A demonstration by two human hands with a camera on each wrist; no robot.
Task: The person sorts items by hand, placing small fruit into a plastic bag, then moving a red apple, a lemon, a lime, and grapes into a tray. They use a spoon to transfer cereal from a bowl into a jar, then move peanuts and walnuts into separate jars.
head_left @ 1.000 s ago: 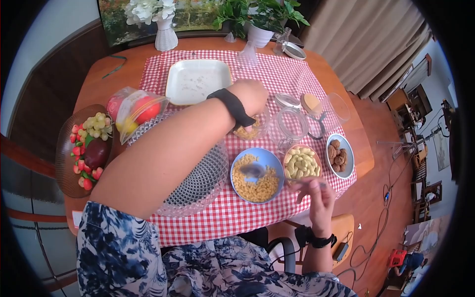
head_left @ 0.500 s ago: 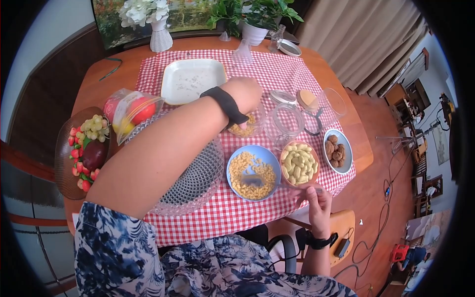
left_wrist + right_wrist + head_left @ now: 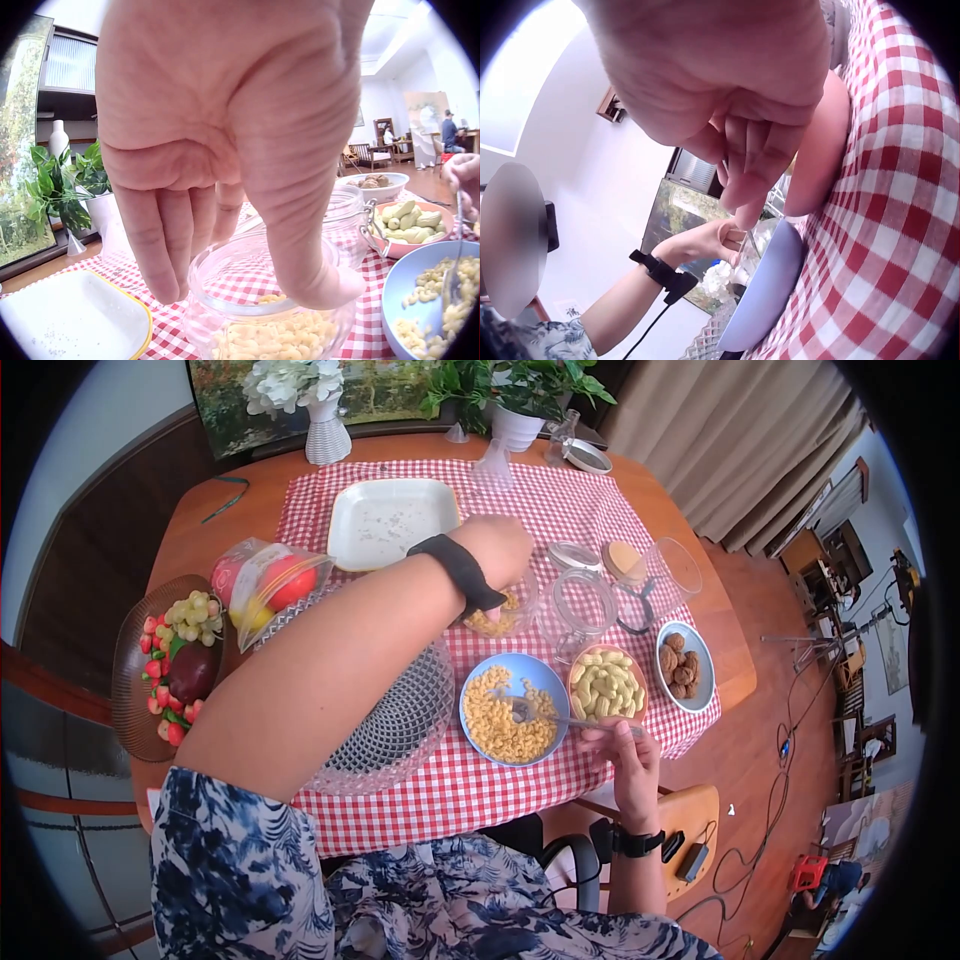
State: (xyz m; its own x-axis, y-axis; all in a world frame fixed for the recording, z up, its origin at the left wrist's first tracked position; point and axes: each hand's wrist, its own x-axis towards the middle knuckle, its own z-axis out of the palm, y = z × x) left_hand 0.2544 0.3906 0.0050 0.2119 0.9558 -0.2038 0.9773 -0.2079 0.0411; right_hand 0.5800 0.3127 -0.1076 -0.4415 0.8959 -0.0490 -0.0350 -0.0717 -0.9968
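My left hand (image 3: 490, 555) spans the mouth of a clear glass jar (image 3: 199, 319), its thumb on one side and its fingers on the other. Macaroni (image 3: 277, 336) covers the jar's bottom. In my right hand (image 3: 632, 765) the handle of a metal spoon (image 3: 575, 722) is pinched between thumb and fingers. The spoon's bowl sits among the macaroni in a blue bowl (image 3: 545, 672), which stands nearer to me than the jar. Some of the blue bowl's bottom shows between the pieces.
Beside the blue bowl stand a pink bowl of peanuts (image 3: 606, 685) and a white bowl of walnuts (image 3: 680, 666). An open clip-top jar (image 3: 580, 610) is behind them. A white tray (image 3: 390, 525), a cut-glass dish (image 3: 400, 730) and a bag of fruit (image 3: 270, 588) lie leftward.
The spoon's bowl has shifted within the blue bowl and the macaroni there has moved about. My right hand has come slightly left. My left hand stays at the jar.
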